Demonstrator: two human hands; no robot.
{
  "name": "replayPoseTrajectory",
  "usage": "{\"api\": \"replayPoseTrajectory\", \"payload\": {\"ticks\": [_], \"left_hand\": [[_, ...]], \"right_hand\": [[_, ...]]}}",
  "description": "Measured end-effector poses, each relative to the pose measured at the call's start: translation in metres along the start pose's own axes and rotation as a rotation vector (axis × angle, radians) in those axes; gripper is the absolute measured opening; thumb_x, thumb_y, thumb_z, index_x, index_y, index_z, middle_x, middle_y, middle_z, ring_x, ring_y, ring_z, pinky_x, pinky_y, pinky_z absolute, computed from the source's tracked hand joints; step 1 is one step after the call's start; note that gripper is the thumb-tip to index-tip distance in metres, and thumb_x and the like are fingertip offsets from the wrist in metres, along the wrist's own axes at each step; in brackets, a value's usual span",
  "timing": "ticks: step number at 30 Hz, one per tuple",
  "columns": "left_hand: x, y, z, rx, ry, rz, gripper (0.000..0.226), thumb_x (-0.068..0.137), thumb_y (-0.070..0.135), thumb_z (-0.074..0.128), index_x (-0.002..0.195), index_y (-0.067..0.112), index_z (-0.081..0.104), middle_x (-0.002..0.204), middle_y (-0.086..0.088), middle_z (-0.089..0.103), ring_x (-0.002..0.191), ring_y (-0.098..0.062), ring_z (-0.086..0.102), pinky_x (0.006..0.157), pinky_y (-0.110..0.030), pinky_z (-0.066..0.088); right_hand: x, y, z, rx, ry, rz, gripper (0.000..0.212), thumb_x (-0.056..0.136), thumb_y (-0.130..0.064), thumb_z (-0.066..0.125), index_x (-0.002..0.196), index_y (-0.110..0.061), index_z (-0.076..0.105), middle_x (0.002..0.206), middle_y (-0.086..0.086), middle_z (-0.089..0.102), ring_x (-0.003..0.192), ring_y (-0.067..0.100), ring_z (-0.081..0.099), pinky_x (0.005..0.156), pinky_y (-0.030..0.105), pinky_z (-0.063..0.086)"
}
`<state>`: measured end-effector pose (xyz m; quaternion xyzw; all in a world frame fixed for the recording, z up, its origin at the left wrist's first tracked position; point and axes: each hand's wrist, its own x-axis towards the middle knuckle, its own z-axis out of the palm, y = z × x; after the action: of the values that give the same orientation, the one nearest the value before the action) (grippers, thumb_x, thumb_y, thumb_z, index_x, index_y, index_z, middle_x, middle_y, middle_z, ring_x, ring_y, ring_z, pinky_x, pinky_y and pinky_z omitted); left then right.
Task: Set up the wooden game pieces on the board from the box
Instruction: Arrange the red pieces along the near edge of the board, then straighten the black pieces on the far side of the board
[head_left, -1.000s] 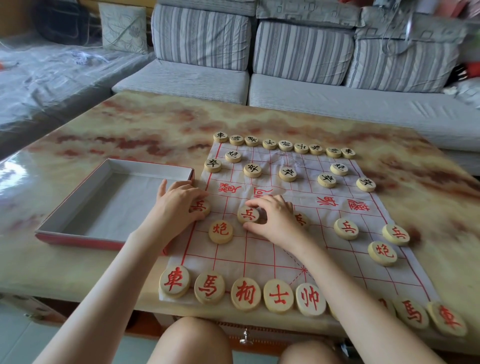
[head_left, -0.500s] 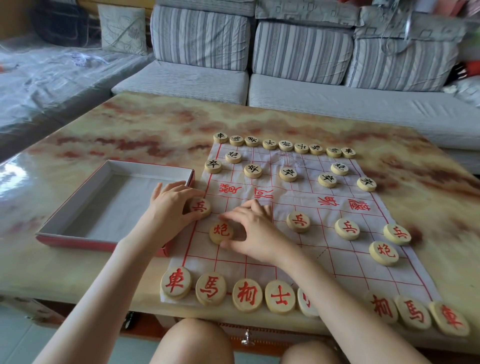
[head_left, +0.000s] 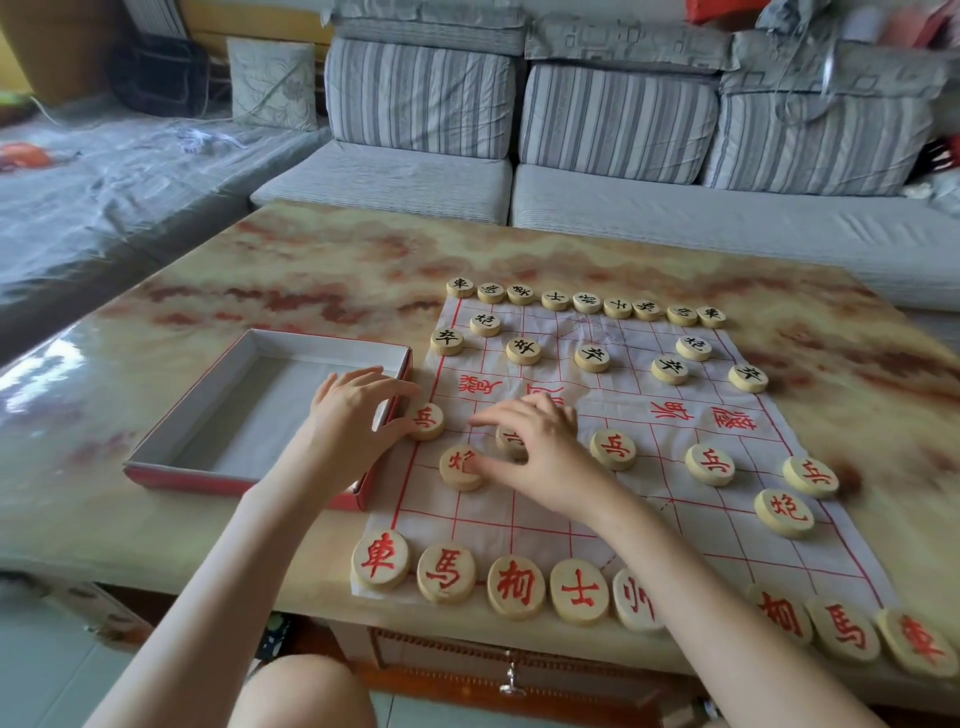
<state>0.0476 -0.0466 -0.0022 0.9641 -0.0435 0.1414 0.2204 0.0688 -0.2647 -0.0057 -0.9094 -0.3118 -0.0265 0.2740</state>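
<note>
The left hand (head_left: 358, 410) lay over the near corner of the box (head_left: 208, 415), fingers spread, and its fingertips touched the red soldier piece (head_left: 427, 421) at the left edge of the cloth board (head_left: 597, 499). It was not gripping the piece, just pressing on its side. The right hand (head_left: 540, 447) was flat and loose over the board, fingers curled a little. Its thumb touched the red cannon piece (head_left: 460, 466), and its fingers covered most of another red piece (head_left: 508, 439) — I could not tell if it had hold of that one.

The box looked empty. The black pieces (head_left: 587, 302) sat in their rows on the far side, and the red back row (head_left: 517, 587) sat along the near edge.

What could have gone wrong? The board was only thin, wrinkled cloth, so a hard push on a piece could drag the cloth and shift every piece on it. The red back row sat right at the table's edge — a bump from an arm could knock one off.

The table (head_left: 311, 270) was shiny, with a swirly yellow and red stone look, so pieces might slide on it. Behind it stood a grey striped sofa (head_left: 623, 124) with cushions, and another seat under a clear plastic sheet (head_left: 104, 171) to the left.
</note>
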Motion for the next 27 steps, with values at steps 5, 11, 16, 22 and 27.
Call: {"api": "replayPoseTrajectory", "payload": {"ticks": [5,11,16,22,27], "left_hand": [[-0.002,0.004,-0.006,-0.061,0.003,-0.016,0.031,0.083,0.022,0.066,0.113,0.022,0.065,0.123,-0.006,0.062,0.121,-0.025,0.05,0.102,-0.037,0.036],[0.027,0.011,-0.009,-0.08,-0.008,-0.06,0.033,0.084,0.015,0.062,0.116,0.022,0.063,0.123,0.0,0.061,0.114,-0.021,0.054,0.094,-0.029,0.039],[0.079,0.007,0.009,-0.071,-0.072,-0.098,0.039,0.079,0.01,0.062,0.116,0.024,0.061,0.121,-0.006,0.062,0.107,-0.026,0.057,0.089,-0.032,0.045],[0.135,-0.001,0.03,0.062,-0.215,-0.067,0.055,0.077,0.014,0.066,0.129,0.021,0.05,0.135,-0.005,0.052,0.121,-0.025,0.05,0.099,-0.038,0.043],[0.164,-0.01,0.039,0.091,-0.295,-0.047,0.055,0.08,0.016,0.065,0.132,0.022,0.047,0.138,-0.001,0.049,0.125,-0.021,0.046,0.102,-0.033,0.039]], "right_hand": [[0.003,0.02,-0.025,0.173,0.122,0.224,0.024,0.082,-0.031,0.066,0.105,-0.024,0.067,0.096,-0.016,0.063,0.106,0.013,0.049,0.101,0.036,0.035],[0.044,0.051,-0.035,0.172,0.149,0.446,0.028,0.079,-0.034,0.068,0.101,-0.017,0.066,0.091,-0.006,0.064,0.097,0.018,0.062,0.09,0.035,0.049],[0.089,0.068,-0.026,-0.059,0.144,0.535,0.041,0.075,-0.055,0.062,0.098,-0.02,0.064,0.101,-0.001,0.067,0.112,0.026,0.051,0.087,0.035,0.045],[0.12,0.075,-0.014,-0.297,0.134,0.517,0.074,0.069,-0.072,0.056,0.113,-0.013,0.055,0.125,0.007,0.053,0.121,0.03,0.035,0.096,0.038,0.034],[0.134,0.079,-0.009,-0.409,0.135,0.496,0.092,0.066,-0.08,0.049,0.117,-0.004,0.05,0.125,0.011,0.054,0.121,0.03,0.036,0.097,0.036,0.032]]}}
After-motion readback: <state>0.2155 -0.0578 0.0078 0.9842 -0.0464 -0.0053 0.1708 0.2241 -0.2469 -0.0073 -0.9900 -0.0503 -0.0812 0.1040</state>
